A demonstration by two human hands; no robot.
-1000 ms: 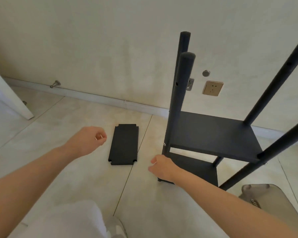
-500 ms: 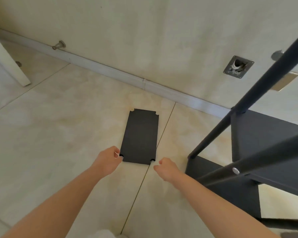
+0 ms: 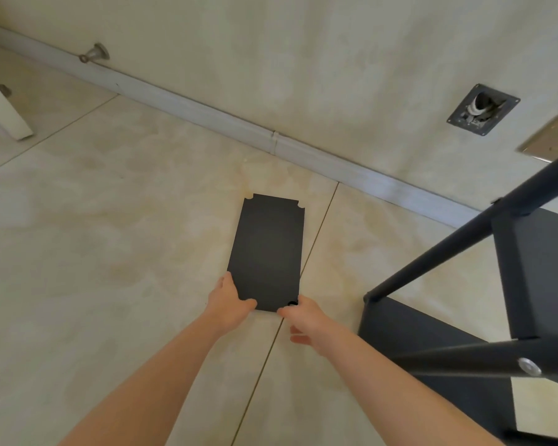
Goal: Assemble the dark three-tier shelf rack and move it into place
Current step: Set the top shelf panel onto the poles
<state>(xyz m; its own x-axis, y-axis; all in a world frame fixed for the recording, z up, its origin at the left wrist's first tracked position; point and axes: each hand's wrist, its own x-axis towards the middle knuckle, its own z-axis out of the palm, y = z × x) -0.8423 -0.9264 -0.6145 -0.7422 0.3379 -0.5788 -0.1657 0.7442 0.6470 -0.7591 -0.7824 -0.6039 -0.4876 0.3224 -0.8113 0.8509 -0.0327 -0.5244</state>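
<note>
A loose dark shelf board point(image 3: 268, 252) with notched corners lies flat on the tiled floor, its long side running toward the wall. My left hand point(image 3: 227, 300) holds its near left corner, thumb on top of the board. My right hand point(image 3: 303, 320) is at the near right corner by the notch, fingers curled against the near edge. The partly built dark rack point(image 3: 509, 262) stands to the right, with two shelves fitted between round poles. A silver screw head point(image 3: 529, 366) shows on the nearest pole.
The wall and its baseboard point(image 3: 207, 114) run diagonally behind the board. A metal door stop point(image 3: 94, 54) sticks out at the upper left, near a white door edge point(image 3: 4, 114). An open wall box point(image 3: 482, 109) and a socket plate point(image 3: 551, 140) are above the rack.
My head has come down and forward toward the floor. Both hands left the rack side and reached the loose board, closing onto its near corners.
</note>
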